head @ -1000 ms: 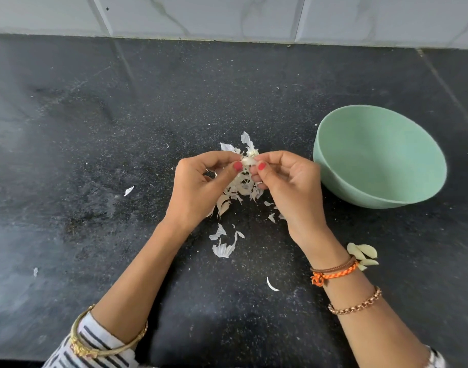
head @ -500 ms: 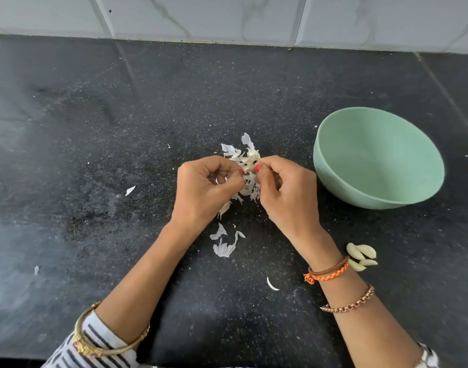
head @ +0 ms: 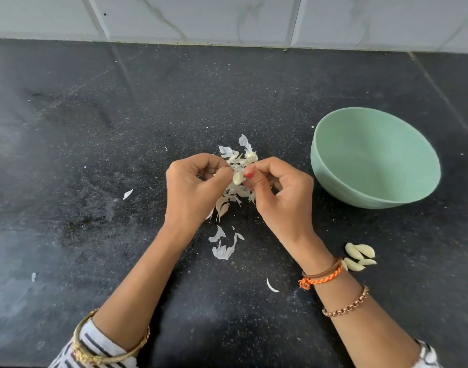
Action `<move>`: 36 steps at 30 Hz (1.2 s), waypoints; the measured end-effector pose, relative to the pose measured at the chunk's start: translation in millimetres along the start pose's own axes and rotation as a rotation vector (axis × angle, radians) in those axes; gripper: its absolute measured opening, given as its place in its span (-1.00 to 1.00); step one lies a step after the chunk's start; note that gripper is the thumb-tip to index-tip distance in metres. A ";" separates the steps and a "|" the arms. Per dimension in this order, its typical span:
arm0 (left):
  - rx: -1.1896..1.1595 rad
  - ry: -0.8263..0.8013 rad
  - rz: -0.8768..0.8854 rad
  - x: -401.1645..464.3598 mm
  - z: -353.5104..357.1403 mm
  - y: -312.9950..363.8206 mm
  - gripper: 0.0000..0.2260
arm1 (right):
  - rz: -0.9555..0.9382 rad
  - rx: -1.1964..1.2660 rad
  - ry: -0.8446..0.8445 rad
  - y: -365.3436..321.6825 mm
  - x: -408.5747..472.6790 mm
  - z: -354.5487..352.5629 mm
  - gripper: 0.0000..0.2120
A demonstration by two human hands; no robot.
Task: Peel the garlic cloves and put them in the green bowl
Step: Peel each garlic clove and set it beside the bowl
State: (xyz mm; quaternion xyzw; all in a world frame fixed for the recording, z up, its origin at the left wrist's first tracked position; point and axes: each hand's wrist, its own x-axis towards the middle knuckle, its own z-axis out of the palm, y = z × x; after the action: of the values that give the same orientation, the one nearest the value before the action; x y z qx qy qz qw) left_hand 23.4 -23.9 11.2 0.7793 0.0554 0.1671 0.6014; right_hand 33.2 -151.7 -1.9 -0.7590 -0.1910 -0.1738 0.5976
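Note:
A pale garlic clove (head: 237, 178) is pinched between my left hand (head: 193, 187) and my right hand (head: 280, 195), thumbs meeting on it above the black counter. Under and behind the hands lies a pile of white garlic skins (head: 238, 158). The green bowl (head: 375, 158) stands to the right of my right hand, tilted toward me, and looks empty. Several peeled cloves (head: 359, 257) lie on the counter beside my right wrist, below the bowl.
More skin scraps (head: 223, 247) lie near my forearms, with single flakes (head: 127, 194) to the left and one (head: 272, 286) between my arms. The black counter (head: 95, 128) ends at a white tiled wall (head: 227, 17) at the back.
Both hands have stayed together over the skin pile, turning the clove slightly. More of the bare clove shows between the thumbs now.

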 end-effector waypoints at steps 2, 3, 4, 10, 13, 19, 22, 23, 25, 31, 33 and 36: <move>-0.018 0.002 -0.016 -0.7 0.4 1.1 -0.90 | 0.019 0.025 0.012 -0.3 -1.1 0.3 -0.89; -0.010 0.001 -0.019 -1.1 0.4 1.1 -0.90 | 0.029 0.046 0.010 -1.5 -1.5 0.7 -0.88; 0.008 0.000 -0.023 -1.2 0.1 0.4 -0.90 | 0.037 0.078 0.010 -3.2 -1.6 1.1 -0.87; 0.085 0.052 -0.004 3.0 -5.5 -6.0 -0.82 | 0.097 0.186 0.096 -4.6 4.2 -4.9 -0.89; 0.109 -0.005 0.108 -1.4 -2.2 -7.0 -0.67 | 0.132 0.100 0.110 -4.6 3.7 -3.8 -0.90; -0.020 -0.151 0.215 -1.1 -4.5 -6.1 -0.88 | 0.149 0.024 0.125 -3.6 3.8 -5.0 -0.91; -0.001 -0.186 0.281 -3.2 -1.7 -5.8 -0.84 | 0.150 -0.012 0.119 -1.4 4.1 -6.0 -0.91; 0.022 -0.178 0.306 -3.3 -1.1 -6.4 -0.85 | 0.148 -0.017 0.110 -1.1 4.0 -5.9 -0.92; 0.036 -0.155 0.332 -3.0 -1.1 -7.4 -0.87 | 0.151 -0.005 0.090 -1.3 4.3 -6.0 -0.93; -0.110 -0.097 0.211 -2.1 -1.0 -6.6 -0.89 | 0.324 0.239 -0.005 -3.6 7.7 -7.6 -0.97; -0.159 -0.125 0.161 -1.3 -0.7 -3.9 -0.90 | 0.328 0.241 -0.016 -3.4 8.7 -8.3 -0.94; -0.202 -0.182 0.126 -0.5 -1.1 -2.4 -0.83 | 0.307 0.233 -0.034 -4.9 10.4 -11.0 -0.87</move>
State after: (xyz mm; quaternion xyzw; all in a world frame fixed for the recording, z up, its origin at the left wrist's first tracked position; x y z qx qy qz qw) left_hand 22.8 -22.5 9.0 0.7285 -0.0655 0.1380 0.6678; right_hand 39.4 -160.5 9.8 -0.7076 -0.1019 -0.0446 0.6978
